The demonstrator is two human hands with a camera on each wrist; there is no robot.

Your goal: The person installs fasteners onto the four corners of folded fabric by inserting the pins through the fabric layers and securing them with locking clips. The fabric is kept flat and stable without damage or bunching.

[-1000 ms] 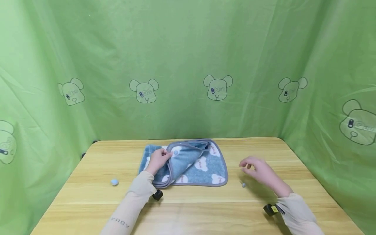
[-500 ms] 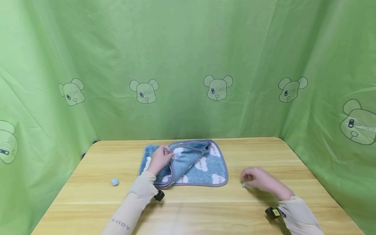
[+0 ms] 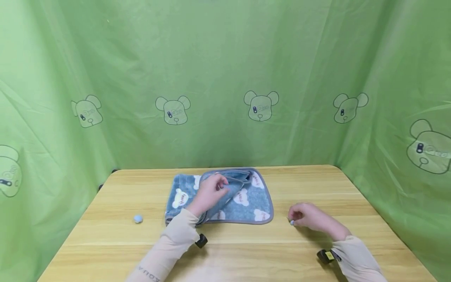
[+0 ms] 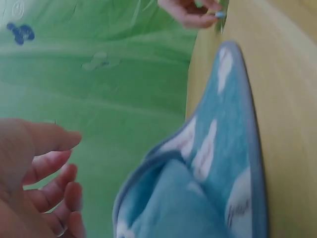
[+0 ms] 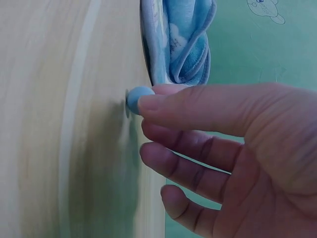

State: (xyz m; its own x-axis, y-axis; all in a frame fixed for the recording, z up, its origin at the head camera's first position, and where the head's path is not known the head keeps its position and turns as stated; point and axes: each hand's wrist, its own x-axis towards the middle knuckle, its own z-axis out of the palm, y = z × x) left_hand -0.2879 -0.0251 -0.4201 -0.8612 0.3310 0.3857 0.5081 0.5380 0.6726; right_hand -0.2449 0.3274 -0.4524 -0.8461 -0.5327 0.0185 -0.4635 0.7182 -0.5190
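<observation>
A blue fleece blanket (image 3: 258,197) with white bear prints and grey edging lies partly folded on the table, its upper layer bunched in the middle. Over that fold hovers my left hand (image 3: 209,192), fingers loosely bent and holding nothing; in the left wrist view, the hand (image 4: 42,178) is apart from the cloth. To the blanket's right, my right hand (image 3: 306,215) pinches a small blue round-headed pin (image 5: 140,99) between thumb and forefinger, close over the tabletop. The other fingers of the right hand (image 5: 237,139) are half bent.
Another pale blue round piece (image 3: 138,219) lies on the wooden table (image 3: 246,254) left of the blanket. A green curtain (image 3: 218,58) with bear outlines encloses the back and sides. Black wrist cameras sit under both sleeves.
My left hand has let go of the blanket's folded edge and shifted right over the fold, covering the blue round spot there. My right hand has lowered and taken hold of the pin.
</observation>
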